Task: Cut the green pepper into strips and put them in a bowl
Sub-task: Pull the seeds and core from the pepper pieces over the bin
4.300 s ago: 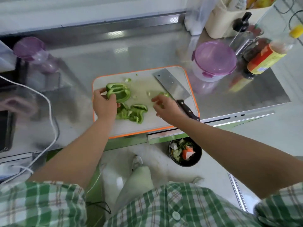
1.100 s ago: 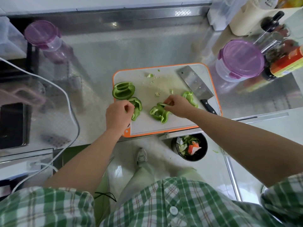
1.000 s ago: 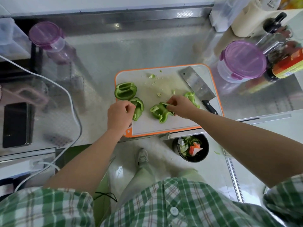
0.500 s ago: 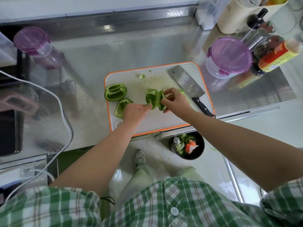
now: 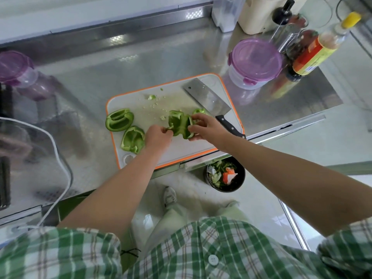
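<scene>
Both hands hold 1 pepper piece (image 5: 179, 124) just above the middle of the cutting board (image 5: 181, 150). The left hand (image 5: 159, 136) pinches its lower left corner with the fingertips pressed together. The right hand (image 5: 206, 127) has its fingers curled round the right edge, so the piece is stretched between them with its hollow inside turned up. It spans from hand to hand, roughly along the board's long side. Which of its axes is the longer I cannot tell, because it is curved.

The relation that matters for the coming move is with the cleaver (image 5: 208, 98). It lies flat at the board's far right corner, and its black handle (image 5: 230, 127) points to the board's near right edge — just beside the right wrist. The right hand is clearly the nearer one; the left hand is on the other side of the piece. I judge that the piece must go flat on the board's middle under the left hand, while the right hand lets go and takes the handle.

2 other pepper pieces (image 5: 120, 119) lie at the board's left end — I see no finished strips.
</scene>
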Available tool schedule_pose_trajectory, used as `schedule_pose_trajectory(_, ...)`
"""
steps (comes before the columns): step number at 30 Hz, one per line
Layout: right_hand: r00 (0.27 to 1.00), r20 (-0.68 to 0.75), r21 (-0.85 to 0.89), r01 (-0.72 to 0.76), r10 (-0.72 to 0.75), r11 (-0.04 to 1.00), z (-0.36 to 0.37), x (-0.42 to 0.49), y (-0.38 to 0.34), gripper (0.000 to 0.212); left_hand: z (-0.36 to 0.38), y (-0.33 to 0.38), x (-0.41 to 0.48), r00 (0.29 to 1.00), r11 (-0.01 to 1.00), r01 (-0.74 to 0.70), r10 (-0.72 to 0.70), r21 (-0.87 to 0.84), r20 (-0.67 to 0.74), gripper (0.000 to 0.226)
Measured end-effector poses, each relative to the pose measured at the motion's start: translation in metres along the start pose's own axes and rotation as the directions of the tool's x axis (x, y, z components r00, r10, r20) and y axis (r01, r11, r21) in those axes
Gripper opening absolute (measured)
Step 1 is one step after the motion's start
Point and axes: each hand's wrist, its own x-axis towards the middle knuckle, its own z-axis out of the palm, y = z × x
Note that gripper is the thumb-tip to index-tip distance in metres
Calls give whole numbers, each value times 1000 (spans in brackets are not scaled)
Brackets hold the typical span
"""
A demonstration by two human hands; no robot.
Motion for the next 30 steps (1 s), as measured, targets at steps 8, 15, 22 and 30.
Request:
schedule_pose_trajectory(8,995,-97,133,2,11,991,-25,-6,7,37,9,20,-12,963,881,241,-166,-408,211,17)
schedule_pose_trajectory(15,990,-137,70,38,-28,997,-22,-8,3,19,23,39,-25,971,887,179,-89,-426,223,18)
schedule_pose_trajectory(22,989,-140,-18,43,-46,999,-26,-8,1,22,29,37,-22,996,987,-45,56,-152,72,32)
schedule_pose_trajectory(30,990,-126,-166,40,-61,985,-28,-8,-2,31,36,36,-23,996,983,-19,35,-185,83,36)
